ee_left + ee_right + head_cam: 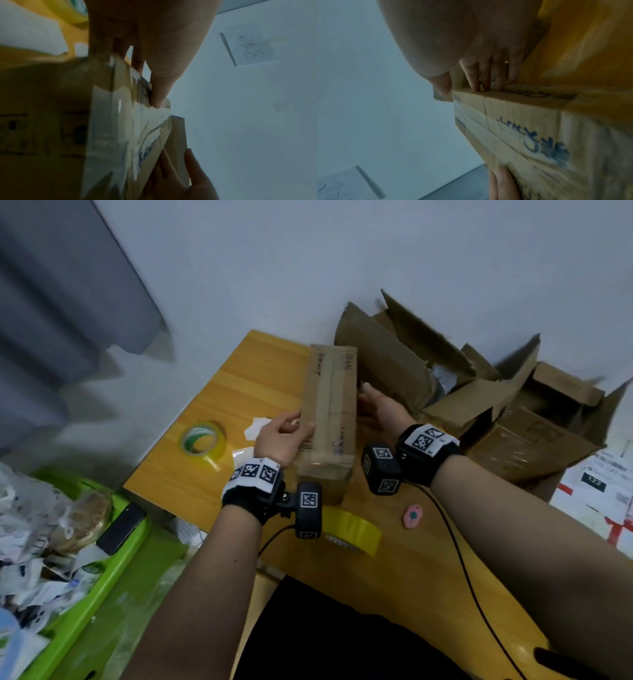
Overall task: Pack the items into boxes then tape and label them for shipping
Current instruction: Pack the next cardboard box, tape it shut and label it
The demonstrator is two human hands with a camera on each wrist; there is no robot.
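taped box (328,419) between both hands; left hand (278,438) fingers curled round its edge, right hand (380,406) fingers seemingly flat against far side.

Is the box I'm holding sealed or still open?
Sealed: the box has its flaps shut, with clear tape along the top seam and over the near end.

We get dim, bluish light in all three views. Our head view bends hard at the edges, and the torn cartons (486,392) smear with motion blur. Glare streaks the clear tape on the box (120,121). Both wrist views are murky, soft and grainy, close surfaces out of focus.
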